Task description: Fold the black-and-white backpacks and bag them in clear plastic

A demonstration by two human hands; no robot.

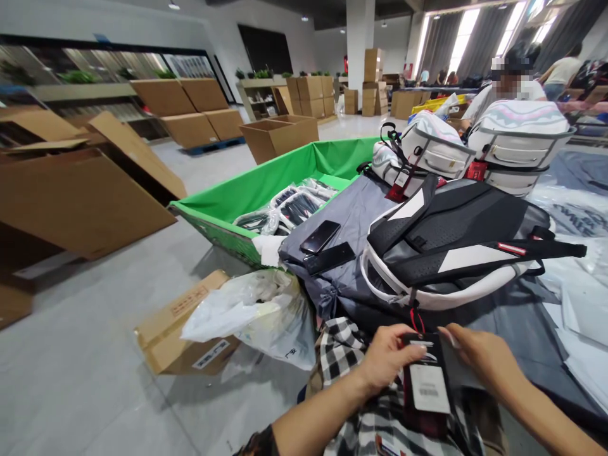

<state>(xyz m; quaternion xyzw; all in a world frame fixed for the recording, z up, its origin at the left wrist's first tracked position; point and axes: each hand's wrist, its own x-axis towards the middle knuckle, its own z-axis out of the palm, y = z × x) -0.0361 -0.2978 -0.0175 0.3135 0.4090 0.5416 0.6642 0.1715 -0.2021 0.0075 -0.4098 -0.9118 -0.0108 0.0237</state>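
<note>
My left hand (pixel 390 358) pinches a black hang tag (pixel 426 360), thumb across its front near the top. The tag carries a white barcode sticker (pixel 429 387) and hangs from a red cord (pixel 417 320) on a black and white backpack (pixel 449 221). That backpack lies straps up on the table in front of me. My right hand (pixel 487 356) is just right of the tag, thumb and fingers closed together; what they grip is hidden. Below the tag is black-and-white checked cloth (pixel 339 342) over my lap.
Two phones (pixel 320 237) (pixel 331 258) lie on the grey table cover (pixel 351 209). White backpacks (pixel 517 133) are stacked behind, near another person (pixel 510 82). To the left stand a green bin (pixel 273 166) with wrapped goods, a plastic bag (pixel 266 316) and cartons (pixel 85 196).
</note>
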